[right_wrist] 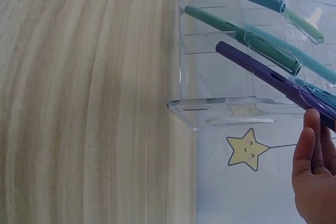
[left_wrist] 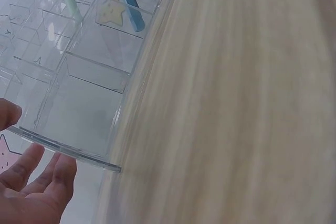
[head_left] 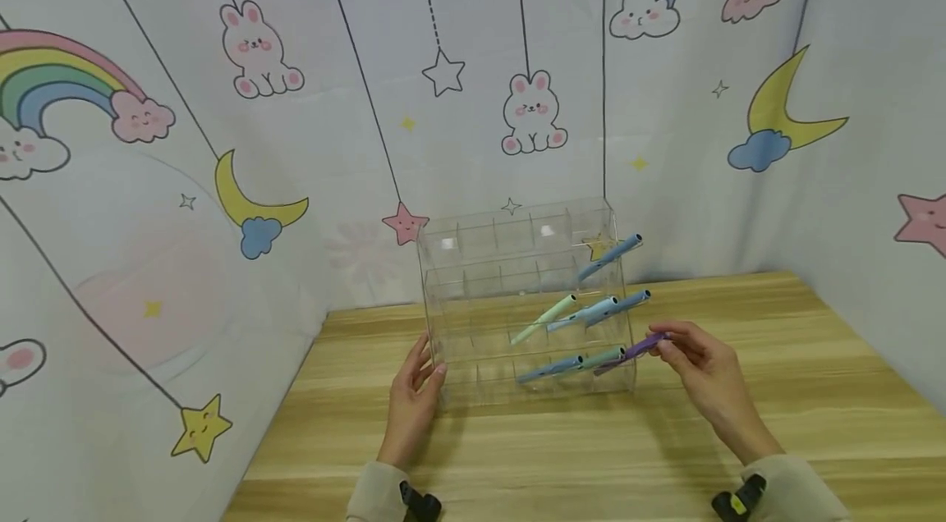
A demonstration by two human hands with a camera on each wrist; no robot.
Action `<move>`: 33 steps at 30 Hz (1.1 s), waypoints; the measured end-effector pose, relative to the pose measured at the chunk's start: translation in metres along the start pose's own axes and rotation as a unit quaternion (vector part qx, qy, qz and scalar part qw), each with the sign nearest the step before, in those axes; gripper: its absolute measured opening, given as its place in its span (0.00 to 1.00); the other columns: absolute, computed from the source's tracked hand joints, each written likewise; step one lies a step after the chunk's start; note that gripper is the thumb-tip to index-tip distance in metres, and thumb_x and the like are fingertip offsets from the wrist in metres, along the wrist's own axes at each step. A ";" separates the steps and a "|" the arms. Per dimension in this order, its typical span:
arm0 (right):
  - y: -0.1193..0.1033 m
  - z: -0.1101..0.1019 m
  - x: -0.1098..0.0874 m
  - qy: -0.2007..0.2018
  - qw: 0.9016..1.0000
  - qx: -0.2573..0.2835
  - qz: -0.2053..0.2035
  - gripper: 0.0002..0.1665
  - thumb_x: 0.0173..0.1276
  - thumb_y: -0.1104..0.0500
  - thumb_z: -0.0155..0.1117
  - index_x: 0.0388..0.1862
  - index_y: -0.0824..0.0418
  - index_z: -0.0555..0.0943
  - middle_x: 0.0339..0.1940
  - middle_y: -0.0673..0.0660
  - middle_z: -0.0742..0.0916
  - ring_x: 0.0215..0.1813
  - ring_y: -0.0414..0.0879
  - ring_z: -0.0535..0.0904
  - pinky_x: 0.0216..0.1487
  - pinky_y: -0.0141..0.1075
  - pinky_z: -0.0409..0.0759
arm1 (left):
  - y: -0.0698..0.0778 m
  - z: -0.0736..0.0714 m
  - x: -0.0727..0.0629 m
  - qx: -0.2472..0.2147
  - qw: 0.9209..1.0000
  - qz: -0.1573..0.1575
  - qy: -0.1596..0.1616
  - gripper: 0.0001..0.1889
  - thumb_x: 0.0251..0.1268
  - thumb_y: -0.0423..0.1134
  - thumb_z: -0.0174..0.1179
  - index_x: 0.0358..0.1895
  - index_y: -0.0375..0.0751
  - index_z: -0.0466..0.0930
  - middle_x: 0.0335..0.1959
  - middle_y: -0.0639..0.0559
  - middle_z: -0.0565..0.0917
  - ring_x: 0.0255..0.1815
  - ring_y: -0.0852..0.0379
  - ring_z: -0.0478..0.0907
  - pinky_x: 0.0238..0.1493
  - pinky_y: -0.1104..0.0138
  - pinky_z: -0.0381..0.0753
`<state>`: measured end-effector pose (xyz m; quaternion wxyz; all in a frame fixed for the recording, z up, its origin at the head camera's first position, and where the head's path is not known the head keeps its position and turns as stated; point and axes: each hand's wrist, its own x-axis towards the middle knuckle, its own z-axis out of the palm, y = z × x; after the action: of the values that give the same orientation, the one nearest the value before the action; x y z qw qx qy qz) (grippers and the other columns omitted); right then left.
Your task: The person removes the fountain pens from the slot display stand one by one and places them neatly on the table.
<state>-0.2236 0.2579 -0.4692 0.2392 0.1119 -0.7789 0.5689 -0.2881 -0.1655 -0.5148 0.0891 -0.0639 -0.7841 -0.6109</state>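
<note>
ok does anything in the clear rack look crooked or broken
Nothing really stands out: the pens in the clear rack slant, but all roughly the same way, and nothing looks damaged. The purple pen is in the right fingers.

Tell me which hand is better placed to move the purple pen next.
Right, I'd judge: the right hand pinches the purple pen, while the left hand holds the clear rack by its left side.

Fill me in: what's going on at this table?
A person's left hand grips the side of a clear compartmented rack. Their right hand pinches a purple pen, its far end at the bottom row's right end. Six other pens, blues and greens, slant from the compartments. The purple one isn't released yet.
</note>
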 end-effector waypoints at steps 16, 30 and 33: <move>0.000 0.000 -0.001 0.008 1.000 -0.007 0.007 0.15 0.81 0.66 0.63 0.61 0.72 0.83 0.47 0.33 0.90 0.48 0.26 0.88 0.49 0.21 0.87 | -0.003 -0.001 -0.001 0.001 1.000 0.007 -0.002 0.34 0.82 0.41 0.62 0.85 0.57 0.62 0.79 0.36 0.74 0.74 0.36 0.79 0.68 0.57 0.87; -0.003 -0.003 -0.002 0.002 1.000 -0.006 0.015 0.17 0.80 0.69 0.63 0.64 0.74 0.81 0.50 0.29 0.89 0.52 0.23 0.87 0.52 0.20 0.87 | -0.004 0.000 0.001 0.005 1.000 0.013 -0.002 0.34 0.82 0.39 0.62 0.85 0.57 0.62 0.78 0.35 0.74 0.73 0.36 0.80 0.67 0.57 0.88; -0.002 -0.003 -0.001 0.000 1.000 -0.008 0.009 0.16 0.81 0.69 0.61 0.64 0.73 0.81 0.50 0.29 0.88 0.51 0.24 0.88 0.52 0.21 0.87 | -0.003 0.000 0.001 0.008 1.000 0.016 -0.001 0.34 0.82 0.39 0.61 0.85 0.56 0.62 0.78 0.35 0.75 0.73 0.36 0.80 0.67 0.57 0.88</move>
<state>-0.2210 0.2599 -0.4678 0.2350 0.1023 -0.7845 0.5647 -0.2899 -0.1660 -0.5173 0.0983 -0.0765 -0.7878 -0.6032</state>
